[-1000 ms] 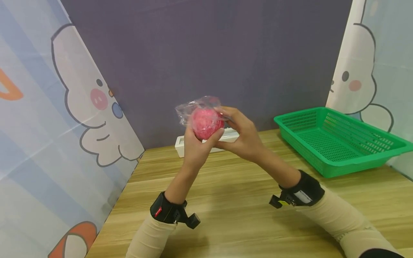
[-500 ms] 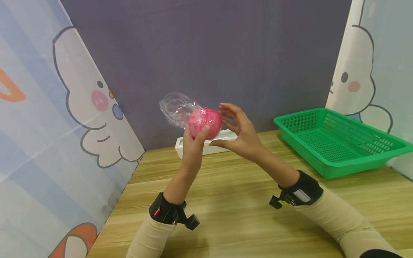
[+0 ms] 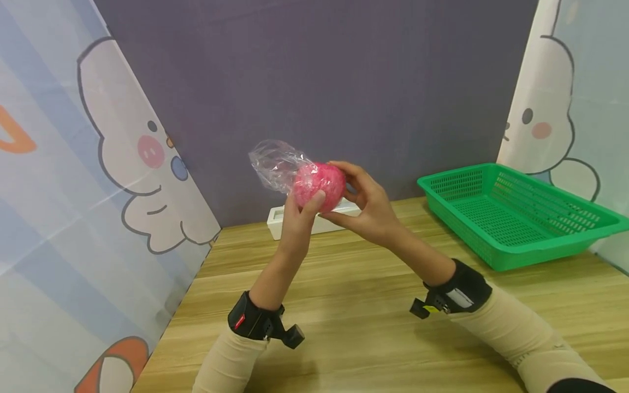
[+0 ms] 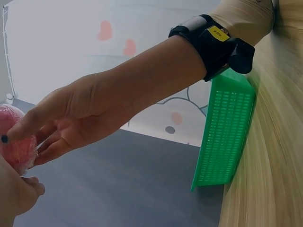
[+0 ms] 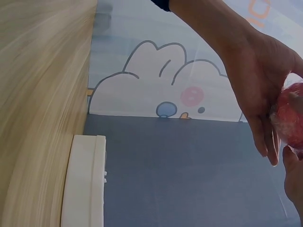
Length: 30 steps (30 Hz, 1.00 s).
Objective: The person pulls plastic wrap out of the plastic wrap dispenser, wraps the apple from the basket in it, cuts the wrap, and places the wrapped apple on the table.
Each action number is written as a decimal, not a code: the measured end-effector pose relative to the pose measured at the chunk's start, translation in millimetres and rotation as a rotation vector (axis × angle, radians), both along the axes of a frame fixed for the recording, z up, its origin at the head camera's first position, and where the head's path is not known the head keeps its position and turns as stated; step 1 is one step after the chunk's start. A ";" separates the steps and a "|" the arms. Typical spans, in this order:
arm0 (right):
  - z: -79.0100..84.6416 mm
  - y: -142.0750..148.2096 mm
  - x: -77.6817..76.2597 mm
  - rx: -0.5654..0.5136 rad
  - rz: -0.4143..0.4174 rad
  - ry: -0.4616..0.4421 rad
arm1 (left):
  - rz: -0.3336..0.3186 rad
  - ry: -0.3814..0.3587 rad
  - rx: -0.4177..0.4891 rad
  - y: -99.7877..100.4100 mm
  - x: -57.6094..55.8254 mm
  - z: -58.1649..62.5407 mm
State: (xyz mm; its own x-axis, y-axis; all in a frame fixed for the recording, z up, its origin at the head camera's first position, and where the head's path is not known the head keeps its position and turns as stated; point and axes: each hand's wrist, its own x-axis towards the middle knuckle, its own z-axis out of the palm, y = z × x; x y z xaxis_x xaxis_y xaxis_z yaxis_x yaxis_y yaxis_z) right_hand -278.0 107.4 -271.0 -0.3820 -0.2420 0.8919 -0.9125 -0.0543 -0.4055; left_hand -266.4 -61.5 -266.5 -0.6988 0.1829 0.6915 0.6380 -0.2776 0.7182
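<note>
A round pink-red ball (image 3: 330, 183), loosely wrapped in clear plastic film, is held up above the table between both hands. The film (image 3: 275, 164) bunches out past its upper left side. My left hand (image 3: 297, 224) grips the ball from the left and below, its thumb across the front. On the other side my right hand (image 3: 371, 210) curls its fingers over the ball's right edge, with the thumb under it. In the left wrist view, the ball (image 4: 16, 151) is cut off by the frame edge. The right wrist view catches the wrapped ball (image 5: 291, 118) beside the left palm.
A long white box (image 3: 277, 222) lies at the back of the wooden table (image 3: 344, 305), partly hidden behind the hands. To the right stands a green slotted plastic basket (image 3: 511, 251). Dark and cartoon-printed cloth panels (image 3: 344, 82) wall the table in.
The film end swung out to the upper left and the ball turned in the left hand. The right fingers came off the ball, then returned to its right side.
</note>
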 end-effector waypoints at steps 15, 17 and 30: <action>2.9 5.2 -2.0 -0.048 -0.005 0.008 | 0.008 0.119 0.077 -13.4 -1.7 10.5; 3.3 5.8 -2.9 -0.051 -0.005 0.006 | 0.038 0.203 0.110 -19.4 -3.0 14.3; 2.1 6.1 -7.6 -0.022 -0.043 -0.021 | 0.502 0.635 0.138 -56.9 -4.3 37.5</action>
State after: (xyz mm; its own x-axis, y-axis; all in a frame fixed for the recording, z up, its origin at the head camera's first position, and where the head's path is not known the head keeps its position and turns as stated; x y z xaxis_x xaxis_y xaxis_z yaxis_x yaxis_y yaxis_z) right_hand -285.6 113.4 -269.0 -0.4105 -0.2053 0.8885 -0.9054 -0.0240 -0.4239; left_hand -270.7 -118.4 -229.0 -0.1428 -0.1629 0.9762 0.9832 0.0899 0.1588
